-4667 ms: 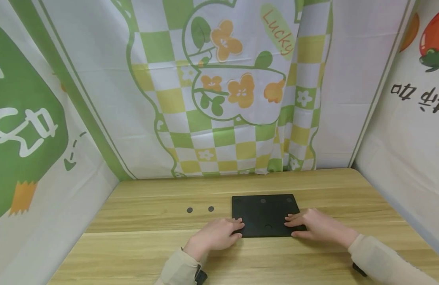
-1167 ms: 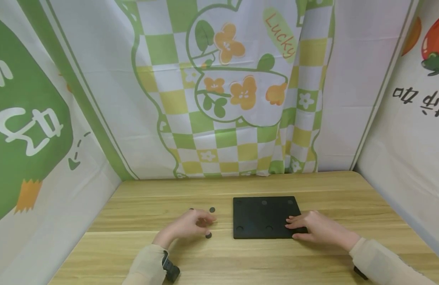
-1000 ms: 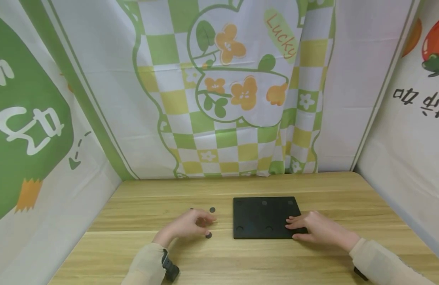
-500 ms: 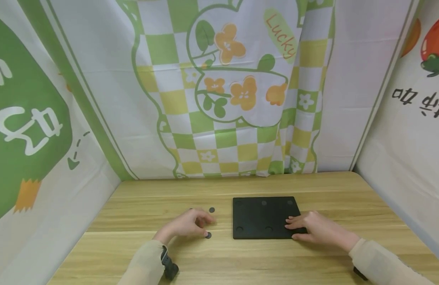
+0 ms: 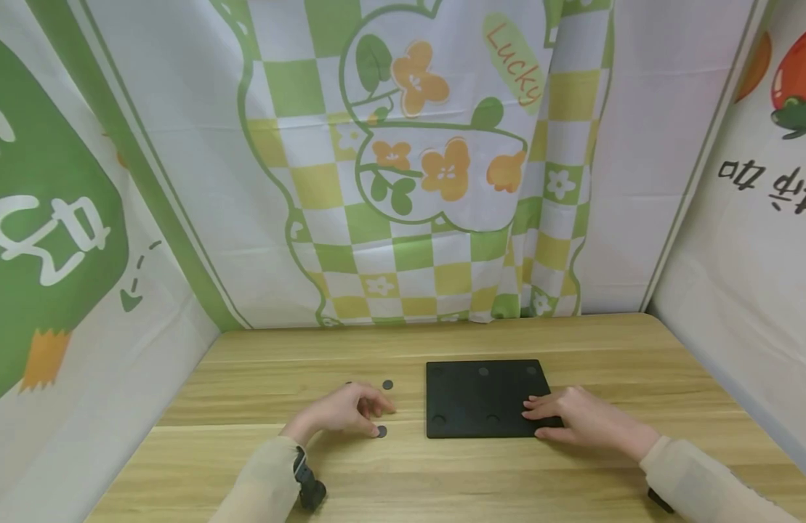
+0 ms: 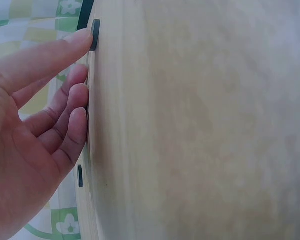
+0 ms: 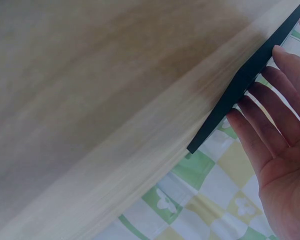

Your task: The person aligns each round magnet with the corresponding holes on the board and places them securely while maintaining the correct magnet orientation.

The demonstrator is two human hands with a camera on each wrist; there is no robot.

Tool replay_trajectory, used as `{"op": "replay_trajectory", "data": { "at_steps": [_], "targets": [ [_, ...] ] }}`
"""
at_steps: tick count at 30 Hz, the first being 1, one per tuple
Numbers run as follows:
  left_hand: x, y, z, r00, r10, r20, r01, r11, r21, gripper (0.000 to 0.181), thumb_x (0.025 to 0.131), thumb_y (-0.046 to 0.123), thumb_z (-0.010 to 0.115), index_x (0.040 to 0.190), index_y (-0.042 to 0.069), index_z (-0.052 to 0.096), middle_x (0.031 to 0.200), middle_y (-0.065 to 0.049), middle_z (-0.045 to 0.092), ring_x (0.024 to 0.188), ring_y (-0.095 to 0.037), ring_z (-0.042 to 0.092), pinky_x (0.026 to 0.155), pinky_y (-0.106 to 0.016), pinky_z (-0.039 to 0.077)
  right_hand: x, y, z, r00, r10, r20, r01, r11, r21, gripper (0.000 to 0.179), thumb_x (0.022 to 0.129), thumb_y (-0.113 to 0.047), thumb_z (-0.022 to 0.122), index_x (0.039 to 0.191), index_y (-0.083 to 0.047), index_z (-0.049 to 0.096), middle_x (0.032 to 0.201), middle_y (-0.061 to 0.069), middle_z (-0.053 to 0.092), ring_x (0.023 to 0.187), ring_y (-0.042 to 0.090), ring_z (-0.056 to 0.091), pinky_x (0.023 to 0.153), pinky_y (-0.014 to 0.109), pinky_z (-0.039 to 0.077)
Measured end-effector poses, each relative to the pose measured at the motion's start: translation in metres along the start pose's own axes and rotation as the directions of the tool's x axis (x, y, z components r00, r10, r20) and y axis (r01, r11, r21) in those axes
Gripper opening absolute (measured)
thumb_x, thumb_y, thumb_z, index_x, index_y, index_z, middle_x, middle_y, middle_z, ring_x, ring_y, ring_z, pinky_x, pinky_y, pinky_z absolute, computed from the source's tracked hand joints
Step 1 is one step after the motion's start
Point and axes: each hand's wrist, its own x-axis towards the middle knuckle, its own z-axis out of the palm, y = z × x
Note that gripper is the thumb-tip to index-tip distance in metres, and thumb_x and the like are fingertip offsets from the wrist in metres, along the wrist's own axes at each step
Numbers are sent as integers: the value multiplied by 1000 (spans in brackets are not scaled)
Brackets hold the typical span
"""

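Two relaxed hands [image 5: 344, 410] [image 5: 578, 417], left touching disc [image 5: 382, 431], right on black panel [image 5: 474, 396], circles [image 5: 484, 371] only in head view

Far L disc [image 5: 348, 383] mostly behind L hand [image 5: 344, 408]; R hand [image 5: 579, 418] hides blk board's [image 5: 474, 398] near R crnr; sleeves [image 5: 264, 476] cut off
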Motion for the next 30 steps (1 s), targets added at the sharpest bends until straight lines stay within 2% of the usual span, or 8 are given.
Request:
{"op": "replay_trajectory", "data": {
  "at_steps": [4,16,30],
  "targets": [
    [0,1,-1,1000,7,15,-6,1000,-26,37,76,7,78,111,10,68,91,-8,63,75,-13,55,64,-20,46,0,0,1,1000,-1,-1,1,1000,-4,31,88,-30,67,114,-14,71,116,10,68,104,23,67,77,40,57],
    [1,-2,-2,998,-11,59,17,996,-89,39,75,5,78,111,13,67,86,-13,61,69,-12,50,60,-20,44,1,0,0,1000,-8,-9,8,1000,2,30,87,-28,68,114,-13,71,116,10,68,104,24,67,78,40,57],
    [4,-3,-1,999,-4,47,7,998,-64,33,72,7,80,102,14,68,84,-12,61,69,-12,49,59,-19,41,0,-1,-1,1000,3,0,-3,1000,1,30,88,-29,67,114,-14,71,116,10,68,104,24,67,77,40,57]
  ]
}}
